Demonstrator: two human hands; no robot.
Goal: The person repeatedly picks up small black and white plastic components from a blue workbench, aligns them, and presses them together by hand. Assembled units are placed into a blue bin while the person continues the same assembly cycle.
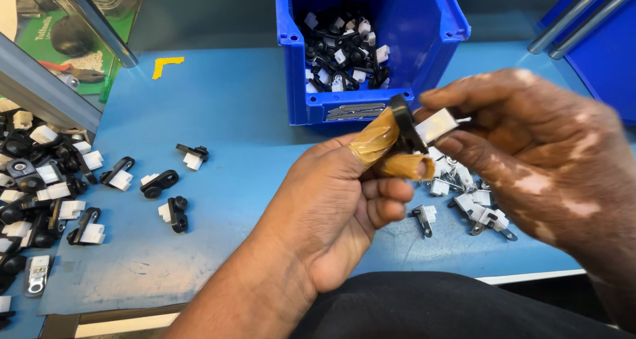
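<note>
While both hands pinch it above the mat point(232, 113), keep the clip point(414, 128) square: L hand point(338, 200), taped fingertips closed on the black arm; R hand point(530, 160) gripping the white end. Press evenly w/o twisting, over the loose parts point(474, 206).

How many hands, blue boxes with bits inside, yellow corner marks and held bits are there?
Bare hands, left hand and right hand: 2
Blue plastic bin of black and white parts: 1
Yellow L-shaped corner mark: 1
Small black and white plastic clip pinched by both hands: 1
Total: 5
</note>
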